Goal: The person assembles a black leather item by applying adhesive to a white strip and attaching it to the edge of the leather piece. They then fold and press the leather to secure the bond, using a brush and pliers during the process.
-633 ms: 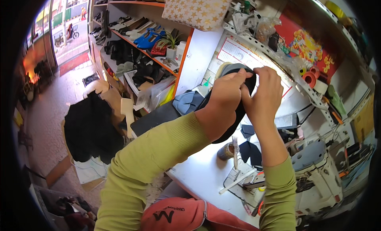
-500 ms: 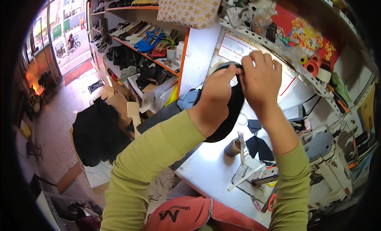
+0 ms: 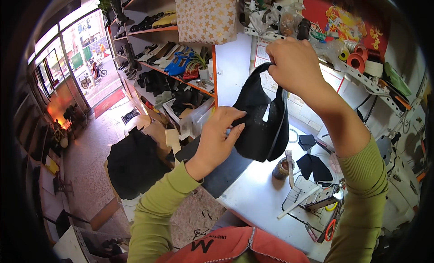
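My right hand (image 3: 296, 66) pinches the black leather shoe upper (image 3: 260, 123) by its top; left hand (image 3: 221, 136) grasps its side—I'd keep it taut.

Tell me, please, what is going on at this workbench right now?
A person in green sleeves holds a black shoe upper up above a white workbench. The right hand grips its top edge, and the left hand presses against its side. Below on the bench stand a small tin with a brush, some black cut pieces and red-handled scissors. Shelves of shoes line the wall to the left.
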Demonstrator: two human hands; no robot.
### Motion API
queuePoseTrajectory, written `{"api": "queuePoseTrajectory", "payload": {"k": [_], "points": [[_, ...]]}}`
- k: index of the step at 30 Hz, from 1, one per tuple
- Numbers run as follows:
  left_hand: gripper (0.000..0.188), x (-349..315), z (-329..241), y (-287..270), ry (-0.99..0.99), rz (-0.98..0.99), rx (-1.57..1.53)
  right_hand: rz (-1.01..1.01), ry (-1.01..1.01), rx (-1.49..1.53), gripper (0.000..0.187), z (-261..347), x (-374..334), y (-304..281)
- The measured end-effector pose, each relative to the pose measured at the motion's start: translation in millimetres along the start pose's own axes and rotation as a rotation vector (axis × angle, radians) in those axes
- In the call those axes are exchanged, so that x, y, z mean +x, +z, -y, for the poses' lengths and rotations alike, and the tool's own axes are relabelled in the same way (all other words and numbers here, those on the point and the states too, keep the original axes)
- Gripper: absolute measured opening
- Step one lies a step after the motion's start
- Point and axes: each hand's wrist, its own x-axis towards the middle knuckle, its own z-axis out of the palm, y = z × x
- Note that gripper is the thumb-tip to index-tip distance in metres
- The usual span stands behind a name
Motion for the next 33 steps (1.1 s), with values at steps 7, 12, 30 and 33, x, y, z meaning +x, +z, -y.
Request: {"api": "queuePoseTrajectory", "payload": {"k": [7,12,30,33], "points": [[0.029,24,-12,-1,0.236,-0.314,0.458,0.197,0.077,0.209,0.009,6,0,-20],[0.033,40,-20,-16,0.303,-0.323,0.584,0.271,0.016,0.474,0.023,-13,-6,-11],[0.024,-34,-22,9,0.228,-0.002,0.075,-0.319,-0.091,0.333,0.014,34,-72,33],[0.037,-66,4,36,-0.387,-0.040,-0.673,-0.385,-0.065,0.306,0.013,77,-109,55]]}}
